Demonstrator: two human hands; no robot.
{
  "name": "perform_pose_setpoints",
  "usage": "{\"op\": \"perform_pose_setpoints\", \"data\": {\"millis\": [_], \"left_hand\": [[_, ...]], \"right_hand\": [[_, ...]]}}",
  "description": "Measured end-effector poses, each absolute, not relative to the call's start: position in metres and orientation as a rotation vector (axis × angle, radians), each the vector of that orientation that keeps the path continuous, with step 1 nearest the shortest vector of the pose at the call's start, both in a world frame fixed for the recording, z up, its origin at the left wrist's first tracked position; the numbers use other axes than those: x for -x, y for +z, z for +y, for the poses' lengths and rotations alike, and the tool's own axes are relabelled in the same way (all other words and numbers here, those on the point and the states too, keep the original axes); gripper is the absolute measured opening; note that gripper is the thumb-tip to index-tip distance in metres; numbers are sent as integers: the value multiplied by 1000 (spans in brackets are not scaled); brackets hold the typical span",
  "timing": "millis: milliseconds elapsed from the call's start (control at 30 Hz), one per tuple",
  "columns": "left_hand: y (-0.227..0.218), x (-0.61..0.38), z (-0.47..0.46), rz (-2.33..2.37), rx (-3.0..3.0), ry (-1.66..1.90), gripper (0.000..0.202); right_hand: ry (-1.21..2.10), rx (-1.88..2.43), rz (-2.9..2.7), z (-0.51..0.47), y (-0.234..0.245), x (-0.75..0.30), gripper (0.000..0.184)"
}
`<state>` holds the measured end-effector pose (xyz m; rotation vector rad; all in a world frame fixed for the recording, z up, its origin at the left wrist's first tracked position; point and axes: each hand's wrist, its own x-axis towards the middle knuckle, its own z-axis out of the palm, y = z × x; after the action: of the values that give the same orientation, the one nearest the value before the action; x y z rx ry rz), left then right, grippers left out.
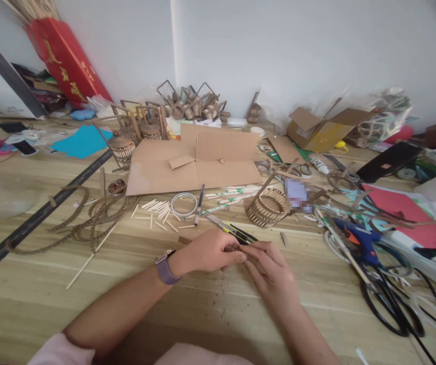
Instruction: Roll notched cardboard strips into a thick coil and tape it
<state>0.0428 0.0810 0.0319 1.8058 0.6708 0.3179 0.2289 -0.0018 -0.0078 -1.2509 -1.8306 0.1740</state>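
Observation:
My left hand (212, 251), with a watch (167, 266) on its wrist, is closed around a thin brown strip (185, 240), whose end sticks out to the left. My right hand (273, 271) meets it fingertip to fingertip, pinching the same dark brown piece; the fingers hide most of it. Dark crumbs (223, 299) lie on the table below. Just beyond the hands are a utility knife (221, 224) and black-and-yellow tools (243, 233), partly covered. A small slatted basket with a handle (267, 208) stands behind my right hand.
Short pale sticks (157, 209), a tape roll (184, 204) and a pen (199, 205) lie ahead, before flattened cardboard (218, 175). Coiled brown strips (100, 218) are at left. A blue glue gun (366, 241) and black cables (389, 304) crowd the right. Several small baskets (195, 104) stand by the wall.

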Motion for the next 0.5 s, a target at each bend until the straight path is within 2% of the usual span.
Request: {"op": "perform_pose_setpoints", "data": {"millis": [100,300,500], "left_hand": [[34,-41,84,603,-1789,270,36],[31,-39,90,416,-1655,195,66],[25,-42,87,334,-1562,199,71]], "right_hand": [[209,1243,-1837,-3,-6,-229,20],[356,1162,-1682,-3,-4,-230,12],[485,1104,-1553,-3,-2,-224,9]]}}
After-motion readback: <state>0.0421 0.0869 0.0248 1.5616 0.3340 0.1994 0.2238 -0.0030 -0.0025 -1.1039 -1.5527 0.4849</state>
